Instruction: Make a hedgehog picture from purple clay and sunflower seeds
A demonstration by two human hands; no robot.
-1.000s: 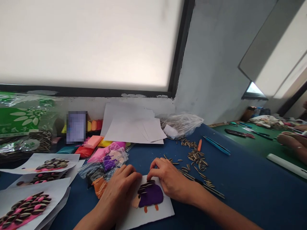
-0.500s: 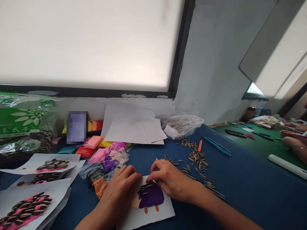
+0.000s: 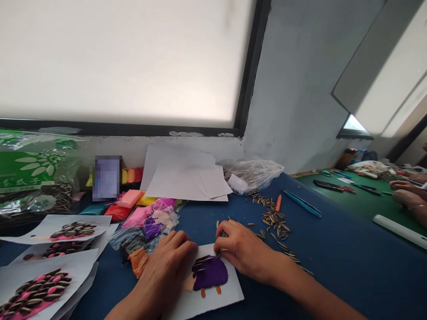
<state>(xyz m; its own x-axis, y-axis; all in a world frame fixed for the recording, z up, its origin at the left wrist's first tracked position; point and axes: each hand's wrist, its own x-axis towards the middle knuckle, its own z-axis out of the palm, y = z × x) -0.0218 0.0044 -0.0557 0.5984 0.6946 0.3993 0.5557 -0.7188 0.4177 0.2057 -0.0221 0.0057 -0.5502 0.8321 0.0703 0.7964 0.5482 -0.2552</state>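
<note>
A white paper card (image 3: 230,298) lies before me with a purple clay hedgehog (image 3: 211,273) on it. The hedgehog has a peach face, a dark eye and orange feet; several sunflower seeds (image 3: 199,265) stick in its upper left back. My left hand (image 3: 173,260) presses on the card's left side, fingers bent and close together. Over the card's upper right edge, my right hand (image 3: 238,246) pinches what look like tweezers (image 3: 224,234); only a teal bit and a thin tip show. Whether the tip holds a seed I cannot tell.
Loose sunflower seeds (image 3: 276,222), an orange stick (image 3: 278,203) and a blue tweezers-like tool (image 3: 302,203) lie at right. Clay packs (image 3: 140,213) and seed-covered pictures (image 3: 43,284) are at left. Blank sheets (image 3: 190,180) lie behind. Another person's hand (image 3: 410,198) is far right.
My right hand has shifted slightly right, away from the seeds on the hedgehog. A teal bit now shows between its fingers. My left hand stays in place.
</note>
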